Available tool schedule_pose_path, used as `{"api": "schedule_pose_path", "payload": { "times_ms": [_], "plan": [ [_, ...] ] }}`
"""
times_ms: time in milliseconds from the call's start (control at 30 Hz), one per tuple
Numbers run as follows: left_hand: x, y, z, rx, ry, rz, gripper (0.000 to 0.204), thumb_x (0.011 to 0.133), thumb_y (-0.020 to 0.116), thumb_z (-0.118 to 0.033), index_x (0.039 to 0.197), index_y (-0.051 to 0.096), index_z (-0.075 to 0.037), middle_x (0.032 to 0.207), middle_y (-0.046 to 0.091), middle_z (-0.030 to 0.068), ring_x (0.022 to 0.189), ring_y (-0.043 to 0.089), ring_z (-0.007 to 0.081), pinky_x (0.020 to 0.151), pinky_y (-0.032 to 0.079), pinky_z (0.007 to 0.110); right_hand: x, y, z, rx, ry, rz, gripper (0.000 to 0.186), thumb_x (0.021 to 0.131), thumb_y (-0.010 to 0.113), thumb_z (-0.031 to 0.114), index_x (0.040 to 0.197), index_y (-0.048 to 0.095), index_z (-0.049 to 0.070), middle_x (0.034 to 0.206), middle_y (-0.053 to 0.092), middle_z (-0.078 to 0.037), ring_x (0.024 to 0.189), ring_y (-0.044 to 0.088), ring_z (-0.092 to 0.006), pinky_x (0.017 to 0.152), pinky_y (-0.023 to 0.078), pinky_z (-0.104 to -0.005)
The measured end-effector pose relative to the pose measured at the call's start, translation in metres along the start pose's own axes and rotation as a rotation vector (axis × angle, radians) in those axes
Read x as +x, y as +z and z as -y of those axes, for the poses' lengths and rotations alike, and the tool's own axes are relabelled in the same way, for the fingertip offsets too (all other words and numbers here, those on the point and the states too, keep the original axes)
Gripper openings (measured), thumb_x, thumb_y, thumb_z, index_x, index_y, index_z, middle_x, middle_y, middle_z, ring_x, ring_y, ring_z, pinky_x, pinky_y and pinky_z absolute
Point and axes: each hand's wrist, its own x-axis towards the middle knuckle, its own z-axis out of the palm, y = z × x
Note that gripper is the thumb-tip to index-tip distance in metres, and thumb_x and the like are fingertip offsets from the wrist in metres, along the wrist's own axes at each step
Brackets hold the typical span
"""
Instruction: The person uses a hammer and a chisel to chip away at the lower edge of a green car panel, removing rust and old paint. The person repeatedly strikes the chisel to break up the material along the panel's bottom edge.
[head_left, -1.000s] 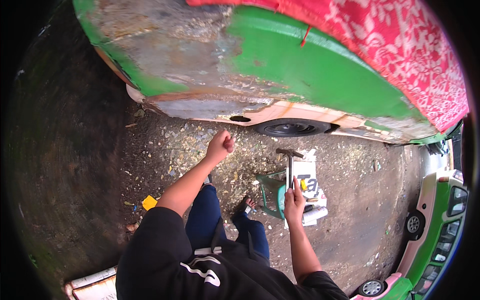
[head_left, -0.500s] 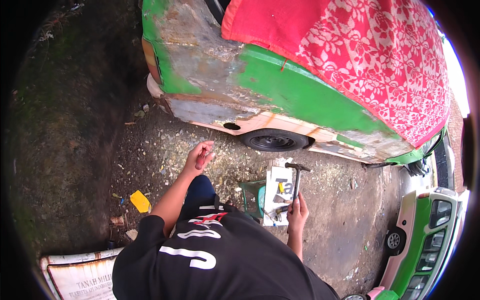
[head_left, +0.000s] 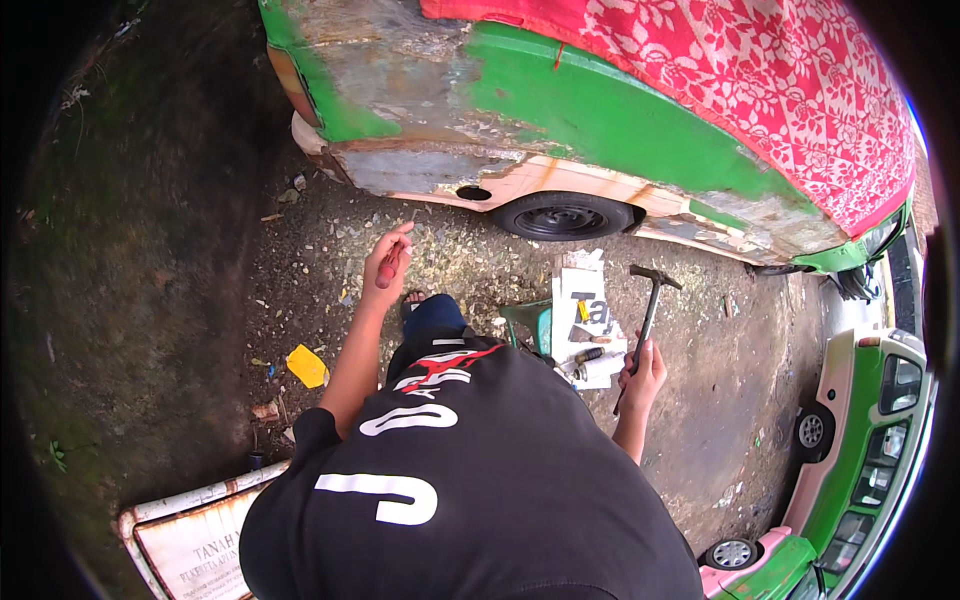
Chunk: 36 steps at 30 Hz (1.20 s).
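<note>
My left hand point(head_left: 384, 262) is closed around a screwdriver with a red handle point(head_left: 387, 270); its thin shaft points up and away from me, toward the van. The fingers partly cover it. In my right hand point(head_left: 643, 372) is a hammer point(head_left: 648, 310), gripped by its slim grey handle with the narrow dark head up. Both tools are held in the air, apart from each other and from the van. Ahead stands the green and pale pink van point(head_left: 620, 120), its side patched with bare grey, rusty metal. The dark rear wheel point(head_left: 562, 216) is below.
A red floral cloth point(head_left: 740, 90) drapes over the van. Printed sheets point(head_left: 570, 350) with small tools lie beside a green plastic stool point(head_left: 530, 325). A yellow piece point(head_left: 306, 367), paint chips and a rusty-framed white sign point(head_left: 180, 545) are at left. Another green van point(head_left: 860, 470) stands at right.
My view has shifted, so the van sits higher in it. My right hand with the hammer has moved right and up; the left still holds the screwdriver.
</note>
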Motion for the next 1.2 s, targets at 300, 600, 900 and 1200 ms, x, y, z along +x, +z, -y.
{"api": "schedule_pose_path", "payload": {
  "times_ms": [300, 600, 900, 1200],
  "plan": [
    [0.001, -0.008, 0.004, 0.234, 0.207, -0.058, 0.015, 0.084, 0.061, 0.008, 0.096, 0.058, -0.001, 0.117, 0.058, 0.013, 0.1, 0.06, 0.0195, 0.089, 0.048, 0.031, 0.015, 0.004, -0.015, 0.003, 0.044, 0.001, 0.037, 0.102, 0.05, 0.033, 0.118, 0.063, 0.003, 0.059, 0.045, 0.004, 0.041, 0.035, -0.0025, 0.036, 0.027, -0.0186],
    [0.053, -0.006, 0.01, -0.002, 0.004, 0.016, 0.02, 0.09, 0.057, 0.008, 0.102, 0.046, -0.004, 0.104, 0.067, 0.0091, 0.097, 0.061, 0.0127, 0.088, 0.047, 0.028, 0.044, 0.05, -0.017, 0.058, 0.055, -0.014, 0.038, 0.102, 0.051, 0.033, 0.118, 0.062, 0.0, 0.061, 0.045, 0.004, 0.042, 0.035, -0.0019, 0.037, 0.027, -0.0182],
    [0.172, 0.055, 0.035, 0.512, -0.091, 0.726, 0.024, 0.08, 0.059, 0.001, 0.101, 0.052, -0.007, 0.087, 0.061, 0.0115, 0.086, 0.063, 0.0251, 0.077, 0.049, 0.036, 0.048, 0.101, -0.068, 0.079, 0.201, -0.177, 0.032, 0.101, 0.053, 0.032, 0.115, 0.063, 0.005, 0.06, 0.045, 0.005, 0.044, 0.037, -0.0022, 0.038, 0.028, -0.0183],
    [0.187, 0.118, 0.145, 0.646, 0.198, 1.456, 0.028, 0.083, 0.062, -0.017, 0.11, 0.055, -0.015, 0.104, 0.064, 0.0076, 0.094, 0.065, 0.0314, 0.075, 0.053, 0.044, -0.019, 0.193, -0.111, 0.242, 0.364, -0.458, 0.032, 0.1, 0.055, 0.022, 0.123, 0.061, 0.0, 0.065, 0.045, 0.007, 0.052, 0.039, -0.0008, 0.044, 0.028, -0.0177]
  ]
}}
